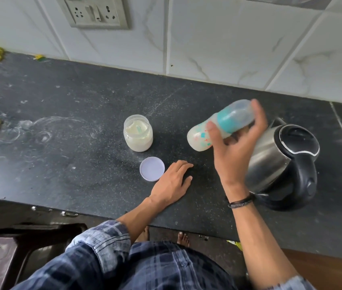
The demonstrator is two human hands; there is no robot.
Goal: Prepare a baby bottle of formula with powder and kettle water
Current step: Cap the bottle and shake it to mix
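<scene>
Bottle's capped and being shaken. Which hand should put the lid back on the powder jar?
Probably the left. The left hand lies flat and empty on the counter, right beside the loose lid, with the open jar just beyond. The right hand is busy gripping the tilted bottle near the kettle.

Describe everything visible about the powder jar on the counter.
The jar is small, round and clear, apparently plastic, standing upright and open on the dark counter. Off-white powder fills most of it, with a pale green scoop handle poking out. Its lid lies apart, nearer the person. Neither hand touches it; the bottle is held off to its right.
</scene>
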